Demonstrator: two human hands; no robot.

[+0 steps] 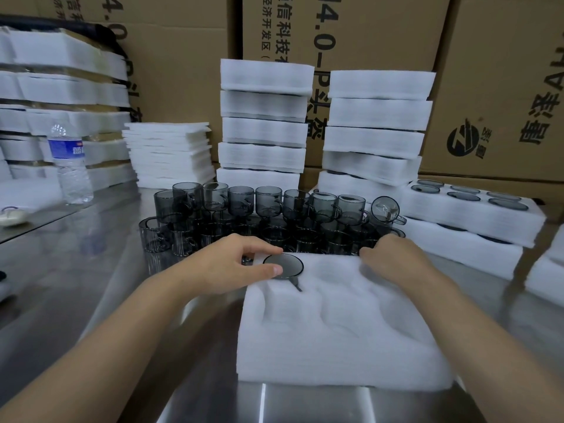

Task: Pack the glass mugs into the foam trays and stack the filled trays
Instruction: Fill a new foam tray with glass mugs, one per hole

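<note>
Much of the job looks done. Two tall stacks of filled trays (264, 123) rise well beyond both hands. A lower stack (470, 227) lies out to the right of the right hand, and its top tray shows six dark rims, uncovered. Much is left as well, I judge: a crowd of loose glass mugs (259, 215) stands on the bench (91, 270) just past the fingertips, piled in two tiers, with one tipped on its side at the right end.

The foam tray (335, 331) being filled lies under both hands. It is white and soft-edged, and the pockets that show are bare save one. In the far-left pocket sits a single mug (283, 265) of smoky grey glass, sunk to its rim, its handle lying in a slot that points back toward the person.

The left hand (241, 264) holds that mug, thumb and forefinger curved round the rim. The right hand (393, 257) is at the tray's far edge with its fingers bent down over it. I cannot tell whether they grip the foam or a mug behind it.
</note>
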